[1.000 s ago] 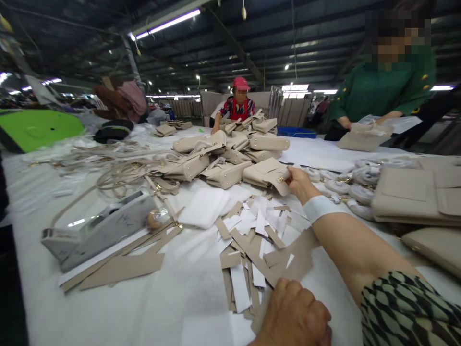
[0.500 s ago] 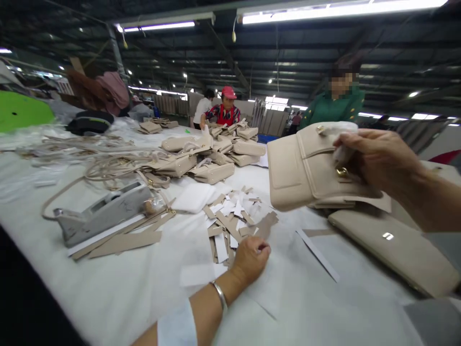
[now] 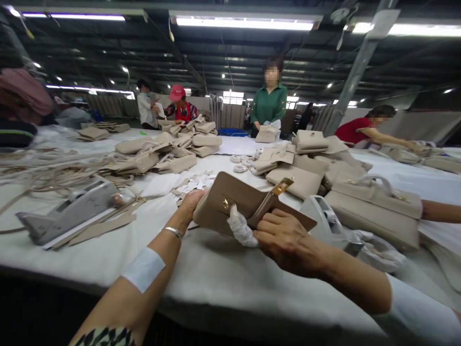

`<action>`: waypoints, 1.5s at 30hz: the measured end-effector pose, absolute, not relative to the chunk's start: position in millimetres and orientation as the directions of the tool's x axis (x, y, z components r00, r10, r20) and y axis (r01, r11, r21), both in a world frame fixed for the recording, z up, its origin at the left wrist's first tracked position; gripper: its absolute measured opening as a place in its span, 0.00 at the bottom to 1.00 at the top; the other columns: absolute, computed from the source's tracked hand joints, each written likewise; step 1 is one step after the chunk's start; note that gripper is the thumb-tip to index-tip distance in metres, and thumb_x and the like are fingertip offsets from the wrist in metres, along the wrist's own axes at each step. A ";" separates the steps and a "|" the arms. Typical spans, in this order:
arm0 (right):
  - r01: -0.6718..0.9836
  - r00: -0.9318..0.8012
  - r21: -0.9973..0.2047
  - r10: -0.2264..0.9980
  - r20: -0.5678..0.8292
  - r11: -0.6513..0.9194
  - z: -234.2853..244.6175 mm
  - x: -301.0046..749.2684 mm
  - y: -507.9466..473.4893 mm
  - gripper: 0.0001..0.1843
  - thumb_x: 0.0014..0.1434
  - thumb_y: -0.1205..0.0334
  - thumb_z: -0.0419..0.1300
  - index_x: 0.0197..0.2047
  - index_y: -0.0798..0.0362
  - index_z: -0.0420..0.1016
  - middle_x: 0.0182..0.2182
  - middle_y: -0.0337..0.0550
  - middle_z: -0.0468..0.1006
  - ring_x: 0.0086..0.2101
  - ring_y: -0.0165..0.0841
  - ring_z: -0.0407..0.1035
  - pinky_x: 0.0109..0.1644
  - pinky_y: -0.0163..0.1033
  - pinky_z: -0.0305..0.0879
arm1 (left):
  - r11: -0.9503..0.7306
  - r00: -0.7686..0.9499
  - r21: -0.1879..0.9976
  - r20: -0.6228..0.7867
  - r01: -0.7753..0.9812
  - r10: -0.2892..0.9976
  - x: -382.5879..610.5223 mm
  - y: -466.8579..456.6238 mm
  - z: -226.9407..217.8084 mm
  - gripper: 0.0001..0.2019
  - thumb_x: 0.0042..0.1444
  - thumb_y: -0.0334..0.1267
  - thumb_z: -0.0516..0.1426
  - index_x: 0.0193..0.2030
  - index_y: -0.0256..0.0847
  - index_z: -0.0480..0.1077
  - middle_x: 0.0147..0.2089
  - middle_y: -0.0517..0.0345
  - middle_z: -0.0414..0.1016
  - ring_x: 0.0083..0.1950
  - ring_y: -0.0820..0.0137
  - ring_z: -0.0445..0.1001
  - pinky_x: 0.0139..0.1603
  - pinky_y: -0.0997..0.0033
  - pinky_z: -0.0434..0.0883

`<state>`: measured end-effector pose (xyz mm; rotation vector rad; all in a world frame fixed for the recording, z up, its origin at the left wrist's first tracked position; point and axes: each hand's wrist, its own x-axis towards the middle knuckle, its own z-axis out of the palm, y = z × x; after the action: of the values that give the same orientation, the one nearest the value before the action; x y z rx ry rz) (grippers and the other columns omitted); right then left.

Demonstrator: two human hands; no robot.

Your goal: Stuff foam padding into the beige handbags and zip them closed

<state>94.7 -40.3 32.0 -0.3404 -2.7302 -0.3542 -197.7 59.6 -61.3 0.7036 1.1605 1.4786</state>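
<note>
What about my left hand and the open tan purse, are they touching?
Touching. The head view shows the left hand clasped on the tan purse at its left end, with no gap between them.

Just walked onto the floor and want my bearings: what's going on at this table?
A person holds a beige handbag over the white table. The left hand grips its left end; the right hand holds its near edge beside a wad of white wrapping. The flap stands open, gold clasp up. A grey tape dispenser lies to the left, more handbags are piled behind, and a co-worker in green handles another.
</note>
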 end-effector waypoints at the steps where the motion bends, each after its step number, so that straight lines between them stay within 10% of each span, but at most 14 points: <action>1: 0.294 -0.894 0.183 0.203 0.399 0.938 35.1 99.7 -41.4 0.10 0.62 0.69 0.49 0.29 0.54 0.66 0.26 0.40 0.69 0.30 0.31 0.58 0.37 0.40 0.50 | 0.018 -0.270 0.942 -0.115 -0.336 0.956 -199.4 54.4 -50.2 0.11 0.56 0.41 0.59 0.38 0.33 0.70 0.32 0.59 0.73 0.29 0.74 0.70 0.31 0.73 0.70; 11: 0.437 -0.850 0.268 0.297 0.435 0.858 17.1 95.3 -25.5 0.10 0.61 0.67 0.51 0.30 0.53 0.70 0.28 0.42 0.71 0.31 0.33 0.58 0.38 0.41 0.49 | -0.424 -0.080 0.898 0.434 0.116 0.897 -142.2 -39.2 22.9 0.22 0.53 0.56 0.56 0.37 0.35 0.75 0.31 0.54 0.76 0.30 0.69 0.72 0.29 0.72 0.67; 16: 0.490 -0.826 0.210 0.373 0.422 0.846 -6.8 96.9 -10.2 0.11 0.56 0.71 0.54 0.41 0.53 0.74 0.37 0.47 0.74 0.39 0.37 0.62 0.43 0.42 0.53 | -0.665 0.173 0.400 0.762 0.630 0.623 -142.6 -51.0 -9.8 0.08 0.54 0.37 0.58 0.40 0.39 0.74 0.36 0.53 0.76 0.39 0.65 0.72 0.41 0.65 0.69; 21: 0.348 -0.900 0.109 0.299 0.318 0.931 -40.0 116.4 -28.9 0.09 0.48 0.76 0.53 0.29 0.55 0.71 0.27 0.44 0.73 0.29 0.33 0.64 0.35 0.38 0.59 | -0.773 0.482 0.092 0.734 0.627 0.479 -150.6 -62.4 -48.3 0.13 0.59 0.28 0.49 0.42 0.42 0.74 0.39 0.52 0.78 0.41 0.66 0.72 0.44 0.63 0.70; 25: 0.278 -0.742 -0.101 0.280 0.609 0.955 -26.2 127.0 -40.7 0.07 0.50 0.72 0.53 0.26 0.54 0.70 0.24 0.42 0.72 0.26 0.31 0.65 0.31 0.37 0.61 | -0.783 0.481 0.040 0.770 0.620 0.420 -146.5 -67.6 -52.0 0.13 0.59 0.27 0.50 0.45 0.43 0.72 0.41 0.52 0.78 0.42 0.67 0.72 0.45 0.64 0.70; 31: 0.406 -0.217 -0.514 0.627 0.749 0.755 16.9 128.5 -14.3 0.08 0.55 0.69 0.54 0.36 0.54 0.74 0.32 0.43 0.77 0.33 0.33 0.71 0.40 0.39 0.67 | -0.711 0.560 -0.108 0.702 0.695 0.441 -146.8 -60.6 -61.4 0.11 0.59 0.28 0.51 0.43 0.43 0.72 0.42 0.53 0.78 0.45 0.63 0.71 0.46 0.62 0.67; 38: 0.714 -0.382 -0.424 0.817 0.432 0.558 -22.2 101.1 53.5 0.42 0.44 0.54 0.67 0.60 0.59 0.60 0.55 0.58 0.66 0.54 0.46 0.60 0.57 0.51 0.58 | -0.641 0.541 -0.096 0.638 0.761 0.548 -150.1 -65.5 -92.2 0.17 0.58 0.25 0.46 0.45 0.42 0.72 0.48 0.54 0.77 0.50 0.62 0.70 0.51 0.59 0.66; 45: 0.544 -0.335 -0.514 0.733 0.592 0.664 -58.9 99.5 71.5 0.32 0.49 0.59 0.64 0.57 0.55 0.64 0.51 0.50 0.68 0.51 0.39 0.63 0.57 0.44 0.59 | -0.656 0.547 0.183 0.415 0.732 0.727 -155.1 -64.8 -44.2 0.23 0.49 0.32 0.57 0.54 0.47 0.68 0.56 0.54 0.71 0.57 0.58 0.66 0.58 0.56 0.63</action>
<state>99.5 71.5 -58.9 -0.9882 -2.0279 0.2814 -155.1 -64.8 -44.2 2.7737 1.3080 0.7352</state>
